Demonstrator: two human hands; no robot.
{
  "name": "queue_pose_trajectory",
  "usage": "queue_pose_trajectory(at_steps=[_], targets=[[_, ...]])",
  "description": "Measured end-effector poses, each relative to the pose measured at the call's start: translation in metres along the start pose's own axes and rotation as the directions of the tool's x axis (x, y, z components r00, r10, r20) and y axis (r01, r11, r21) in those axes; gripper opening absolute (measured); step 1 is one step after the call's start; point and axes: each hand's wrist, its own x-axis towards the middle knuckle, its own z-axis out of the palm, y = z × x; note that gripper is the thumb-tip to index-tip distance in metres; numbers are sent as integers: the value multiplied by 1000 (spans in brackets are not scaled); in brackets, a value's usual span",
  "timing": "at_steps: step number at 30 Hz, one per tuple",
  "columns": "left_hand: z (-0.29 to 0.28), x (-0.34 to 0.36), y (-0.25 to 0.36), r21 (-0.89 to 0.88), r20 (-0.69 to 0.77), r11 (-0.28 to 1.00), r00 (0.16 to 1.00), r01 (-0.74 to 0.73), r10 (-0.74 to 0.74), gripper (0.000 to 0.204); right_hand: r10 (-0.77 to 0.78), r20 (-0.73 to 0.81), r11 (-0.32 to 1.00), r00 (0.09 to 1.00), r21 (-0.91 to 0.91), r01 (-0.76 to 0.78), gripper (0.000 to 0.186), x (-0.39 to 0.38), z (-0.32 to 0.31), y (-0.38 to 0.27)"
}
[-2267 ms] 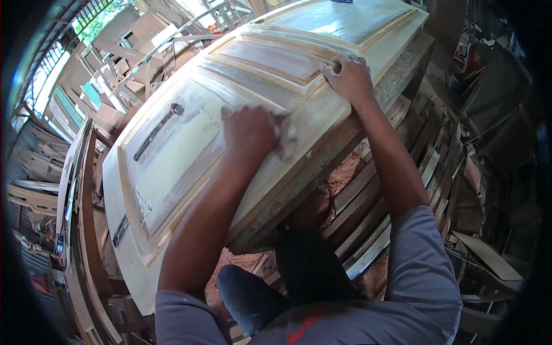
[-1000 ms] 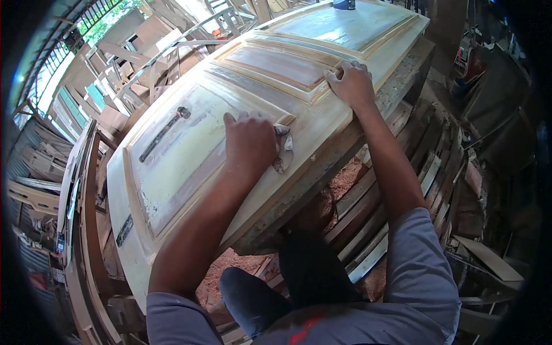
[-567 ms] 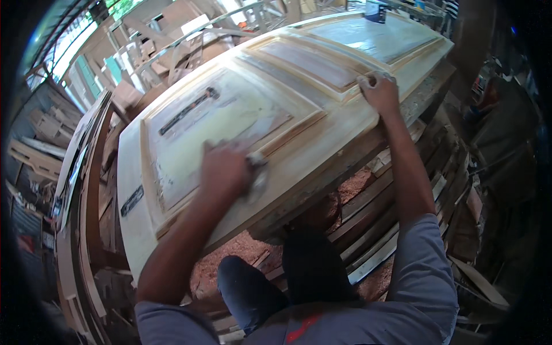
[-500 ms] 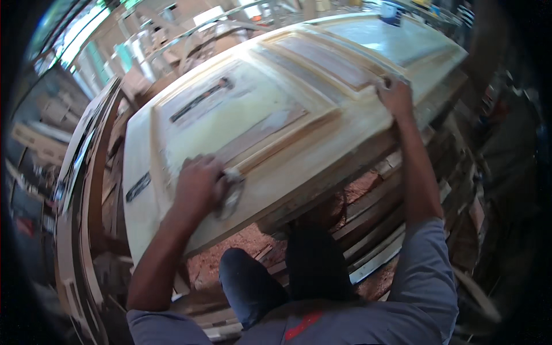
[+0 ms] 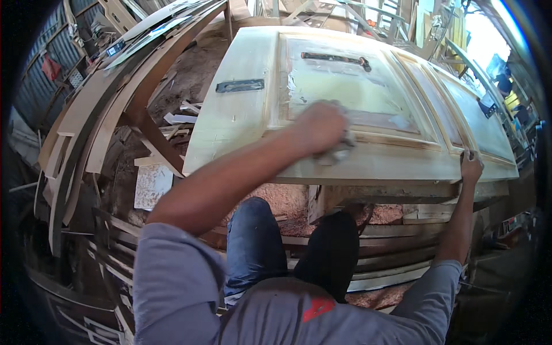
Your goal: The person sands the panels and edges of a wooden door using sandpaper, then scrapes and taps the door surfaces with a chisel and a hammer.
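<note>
A pale wooden panel door [image 5: 230,126] with framed recessed panels lies flat in front of me. My left hand [image 5: 323,126], blurred by motion, is closed around a crumpled greyish-white rag [image 5: 339,152] on the door's near rail, beside the largest panel. Far to the right, my right hand [image 5: 471,167] grips the door's near edge, fingers on top. On the largest panel lies a dark hammer [image 5: 333,58]. A dark rectangular patch or plate [image 5: 240,85] shows on the door's left stile. A dark blue container [image 5: 487,108] stands at the right end.
Long boards [image 5: 123,109] are stacked on a stand at the left. Timber lengths [image 5: 397,253] lie below the door, near my legs, with reddish sawdust [image 5: 282,198] around them. More wood pieces lean at the back.
The view has turned left, so the door now lies more level across it. My left hand has shifted along the near rail with the rag. My right hand still holds the near edge.
</note>
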Motion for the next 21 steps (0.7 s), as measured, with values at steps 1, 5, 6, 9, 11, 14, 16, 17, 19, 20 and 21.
queue_pose_trajectory(at_steps=[1, 5, 6, 9, 11, 14, 16, 17, 19, 20, 21], targets=[[-15, -24, -14, -29, 14, 999, 999, 41, -41, 21, -51, -23, 991, 998, -126, 47, 45, -2, -2, 4], [-70, -119, -53, -3, -15, 997, 997, 74, -74, 19, -239, -108, 953, 965, -218, 211, 35, -26, -28, -33], [-74, -124, -53, 27, -17, 999, 1000, 27, -26, 17, -235, -113, 953, 965, -225, 205, 35, -35, -37, -43], [-86, -127, -33, 42, -75, 998, 997, 39, -36, 17, -330, -284, 908, 900, 163, 385, 35, -68, -61, -105], [-87, -127, -19, 23, -128, 996, 988, 91, -87, 18, -377, -261, 786, 889, 417, 456, 39, -125, -93, -199], [-73, -136, 20, -189, -309, 972, 932, 138, -192, 18, -666, -266, 459, 697, 591, 664, 45, -205, -140, -313], [-49, -140, 47, -562, -318, 811, 863, 163, -394, 21, -823, -205, 251, 530, 706, 663, 45, -245, -162, -359], [-47, -138, 57, -571, -323, 807, 862, 151, -390, 21, -880, -216, 171, 424, 688, 706, 46, -256, -166, -373], [-47, -140, 69, -789, -183, 579, 820, 206, -542, 24, -927, -222, 81, 303, 669, 739, 47, -267, -162, -384], [-38, -145, 67, -847, -120, 478, 791, 234, -600, 29, -934, -223, 64, 278, 662, 747, 44, -273, -153, -385], [-42, -147, 66, -851, -120, 471, 788, 231, -604, 29, -942, -223, 46, 253, 657, 752, 41, -276, -148, -386]])
